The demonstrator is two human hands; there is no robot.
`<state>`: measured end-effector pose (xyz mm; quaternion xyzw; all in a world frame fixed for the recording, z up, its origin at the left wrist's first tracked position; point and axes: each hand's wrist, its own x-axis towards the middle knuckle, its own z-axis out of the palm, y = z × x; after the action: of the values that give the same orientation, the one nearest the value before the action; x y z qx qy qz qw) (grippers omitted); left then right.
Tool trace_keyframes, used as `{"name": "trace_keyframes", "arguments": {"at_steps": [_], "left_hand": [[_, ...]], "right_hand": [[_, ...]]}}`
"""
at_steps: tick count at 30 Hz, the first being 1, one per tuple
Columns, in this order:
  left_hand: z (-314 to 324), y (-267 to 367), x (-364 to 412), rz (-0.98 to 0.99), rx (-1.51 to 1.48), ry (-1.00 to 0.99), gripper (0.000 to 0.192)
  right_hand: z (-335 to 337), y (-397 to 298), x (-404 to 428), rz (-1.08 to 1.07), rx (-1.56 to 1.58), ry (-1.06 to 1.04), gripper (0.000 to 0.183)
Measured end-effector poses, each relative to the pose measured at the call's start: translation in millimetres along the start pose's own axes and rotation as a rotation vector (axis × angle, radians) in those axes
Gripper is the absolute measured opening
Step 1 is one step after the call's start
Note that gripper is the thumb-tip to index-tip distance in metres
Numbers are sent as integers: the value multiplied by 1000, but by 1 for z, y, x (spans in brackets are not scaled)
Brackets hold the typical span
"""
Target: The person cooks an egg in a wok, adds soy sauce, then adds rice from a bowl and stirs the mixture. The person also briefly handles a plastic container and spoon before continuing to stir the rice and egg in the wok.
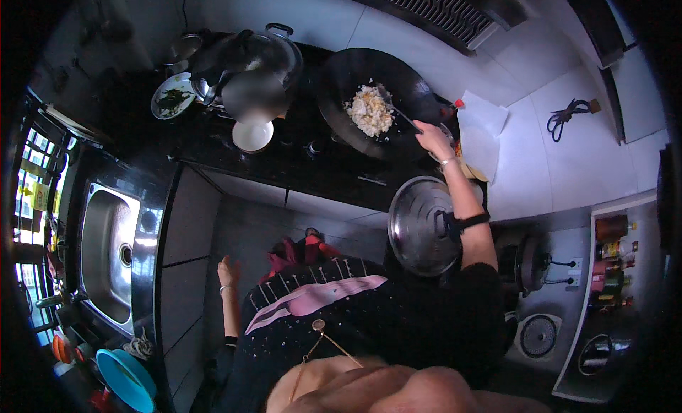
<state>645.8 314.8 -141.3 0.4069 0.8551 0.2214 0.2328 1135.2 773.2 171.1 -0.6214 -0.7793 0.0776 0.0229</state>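
Note:
My right hand grips the handle of a metal spatula over a large black wok. The spatula's blade rests against a mound of white rice mixed with yellowish bits, gathered in the middle of the wok. Down at my side hangs my left hand, holding nothing, with its fingers loosely apart. It is beside the cabinet front, well away from the stove. Below my right forearm, a round metal lid is partly covered by that arm.
Left of the wok are a white bowl, a large metal pot and a plate of greens. A steel sink and a blue basin lie to my left. Black scissors hang on the tiled wall.

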Motion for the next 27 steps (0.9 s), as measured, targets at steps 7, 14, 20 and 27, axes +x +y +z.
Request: {"name": "trace_keyframes", "arguments": {"at_steps": [7, 14, 20, 27], "left_hand": [[40, 27, 49, -23, -35, 11, 45], [21, 55, 68, -66, -308, 82, 46], [27, 60, 73, -128, -283, 6, 46], [29, 38, 73, -148, -325, 59, 41]], "right_hand": [[29, -48, 55, -73, -400, -242, 25], [-9, -25, 39, -326, -282, -405, 34], [19, -42, 41, -249, -426, -276, 27], [-92, 61, 28, -356, -640, -412, 38]]}}
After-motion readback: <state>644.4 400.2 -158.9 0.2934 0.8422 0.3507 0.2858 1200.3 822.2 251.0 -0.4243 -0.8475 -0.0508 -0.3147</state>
